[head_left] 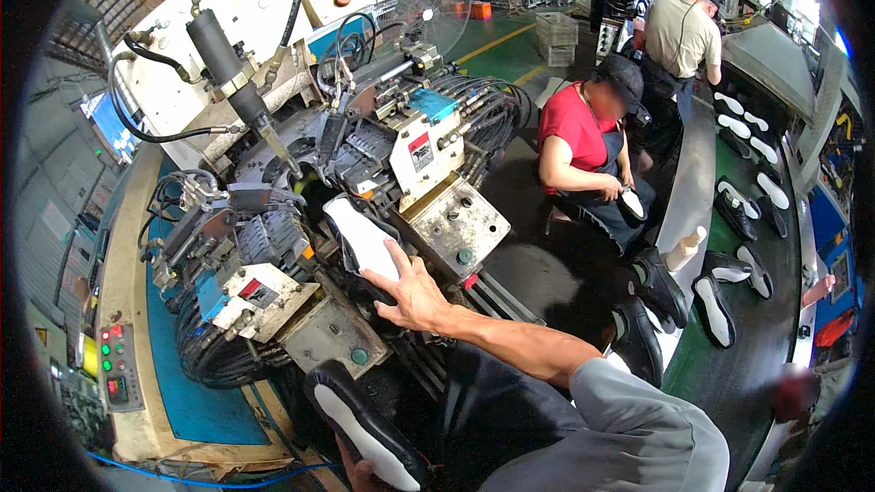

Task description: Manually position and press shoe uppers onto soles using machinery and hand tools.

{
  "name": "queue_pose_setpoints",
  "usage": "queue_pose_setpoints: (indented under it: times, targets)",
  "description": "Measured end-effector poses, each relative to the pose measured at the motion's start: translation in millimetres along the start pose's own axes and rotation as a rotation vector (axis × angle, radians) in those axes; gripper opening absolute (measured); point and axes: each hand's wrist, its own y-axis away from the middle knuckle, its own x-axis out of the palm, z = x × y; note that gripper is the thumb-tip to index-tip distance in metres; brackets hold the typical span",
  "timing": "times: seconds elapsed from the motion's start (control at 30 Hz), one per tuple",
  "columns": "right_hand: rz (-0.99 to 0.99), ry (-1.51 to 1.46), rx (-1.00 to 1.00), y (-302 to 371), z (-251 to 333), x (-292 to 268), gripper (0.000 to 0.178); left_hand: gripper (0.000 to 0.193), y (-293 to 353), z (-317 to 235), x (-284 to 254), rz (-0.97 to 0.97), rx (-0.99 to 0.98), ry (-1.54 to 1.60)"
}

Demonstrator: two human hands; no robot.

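A black shoe upper with a white sole [363, 235] lies sole up between the clamps of the machine [351, 141]. My right hand [415, 296] rests on its near end, fingers spread over the sole and its edge. Low in the picture, my left hand [358, 472] grips a second black shoe [360, 428], whose white sole faces up. Only part of that hand shows, as the shoe and the lower edge hide the rest.
Control boxes with green buttons [465, 256] flank the machine's opening. To the right runs a conveyor [679, 401] with several black shoes and white soles. A seated co-worker in red [583, 141] holds a shoe; another person [682, 36] stands farther back. A button panel [117, 364] sits at left.
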Motion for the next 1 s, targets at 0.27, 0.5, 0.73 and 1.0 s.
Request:
queue_pose_setpoints:
  times: [0.27, 0.5, 0.73, 1.0]
  targets:
    - [-0.027, -0.05, -0.008, 7.5, -5.3, 9.8, 0.073, 0.108, 8.5, 11.1, 10.7, -0.012, -0.113, 0.04]
    - [-0.039, 0.146, -0.074, 8.8, 18.6, 21.4, 0.068, 0.109, 27.4, 21.2, 17.8, -0.066, -0.225, 0.096]
    - [-0.12, 0.316, -0.063, -78.5, 25.3, 19.6, 0.076, 0.11, 100.3, 14.8, 23.5, -0.263, -0.382, 0.182]
    - [0.015, 0.493, -0.246, -7.7, 16.2, 8.2, 0.071, 0.107, 116.7, 30.3, 11.2, -0.267, -0.434, 0.157]
